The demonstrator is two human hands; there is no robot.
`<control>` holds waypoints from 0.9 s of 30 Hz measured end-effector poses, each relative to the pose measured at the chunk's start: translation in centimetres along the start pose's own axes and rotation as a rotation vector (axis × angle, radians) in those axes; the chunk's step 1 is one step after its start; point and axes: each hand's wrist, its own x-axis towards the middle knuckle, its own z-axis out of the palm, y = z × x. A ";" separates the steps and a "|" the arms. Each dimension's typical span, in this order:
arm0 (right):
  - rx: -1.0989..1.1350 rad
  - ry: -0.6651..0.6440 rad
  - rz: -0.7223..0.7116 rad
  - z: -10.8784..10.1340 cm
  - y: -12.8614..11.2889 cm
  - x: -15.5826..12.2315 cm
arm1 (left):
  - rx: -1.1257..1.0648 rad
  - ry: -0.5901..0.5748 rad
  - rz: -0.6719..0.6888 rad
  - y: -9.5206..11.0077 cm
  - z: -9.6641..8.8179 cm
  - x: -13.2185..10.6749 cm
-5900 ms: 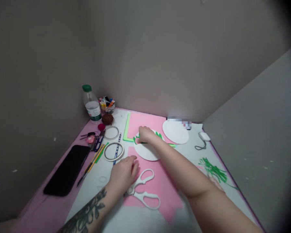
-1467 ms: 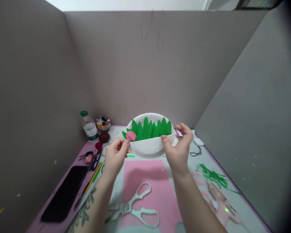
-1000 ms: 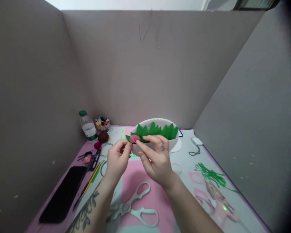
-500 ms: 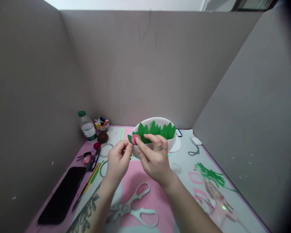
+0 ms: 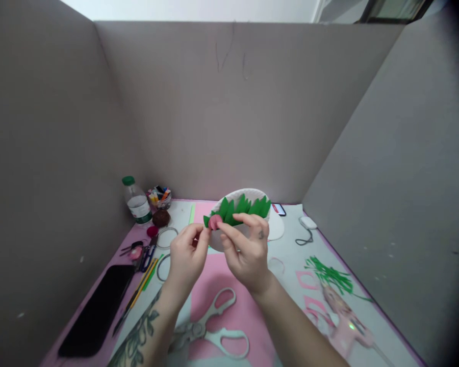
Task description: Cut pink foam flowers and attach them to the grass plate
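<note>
I hold a white paper plate (image 5: 248,195) upright above the table, with a row of green paper leaves (image 5: 245,208) stuck across it. My left hand (image 5: 187,255) grips the plate's left edge, fingers closed. My right hand (image 5: 247,250) reaches across the front of the plate, its fingertips pinched at a small pink paper flower (image 5: 214,222) at the left end of the leaves.
White scissors (image 5: 214,331) lie on pink paper (image 5: 229,295) near me. At left lie a black phone (image 5: 94,311), pencils (image 5: 137,290), tape rings (image 5: 166,237), a water bottle (image 5: 135,200) and a cup of markers (image 5: 158,196). Green scraps (image 5: 331,275) lie at right. Grey partition walls stand on three sides.
The plate went from lying on the table to being held up in both hands. My right hand left the plate's right edge and moved across to the pink flower.
</note>
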 end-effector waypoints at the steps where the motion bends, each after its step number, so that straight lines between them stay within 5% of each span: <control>1: 0.002 0.003 0.014 0.0 0.1 0.0 | 0.006 0.005 0.002 0.0 0.0 0.0; 16: -0.044 0.079 0.152 0.8 -0.1 -0.3 | 0.118 -0.018 0.171 0.1 0.4 -0.6; 21: -0.004 0.077 0.152 0.5 -0.3 -0.1 | 0.065 -0.038 0.071 0.3 0.3 -0.6; 27: -0.066 0.170 0.158 -0.7 1.4 0.4 | -0.190 -0.086 -0.218 -0.4 0.1 0.2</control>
